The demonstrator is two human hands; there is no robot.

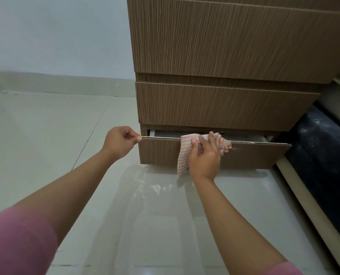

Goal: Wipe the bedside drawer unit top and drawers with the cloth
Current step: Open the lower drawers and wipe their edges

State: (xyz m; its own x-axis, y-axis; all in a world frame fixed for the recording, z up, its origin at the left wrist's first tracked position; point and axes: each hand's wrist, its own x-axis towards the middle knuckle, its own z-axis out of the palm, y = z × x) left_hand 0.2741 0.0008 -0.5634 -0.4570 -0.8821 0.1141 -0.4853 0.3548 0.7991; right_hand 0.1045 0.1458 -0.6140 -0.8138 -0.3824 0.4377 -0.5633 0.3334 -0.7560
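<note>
A brown wood-grain drawer unit fills the upper right. Its bottom drawer is pulled out a little, showing a pale inside. My left hand pinches the left end of that drawer's top edge between thumb and curled fingers. My right hand presses a white cloth with red stripes against the drawer front and over its top edge, fingers spread on the cloth. The two drawers above are closed.
Glossy pale floor tiles spread in front and to the left, up to a white wall. A dark bed base with a pale rail stands close on the right of the unit.
</note>
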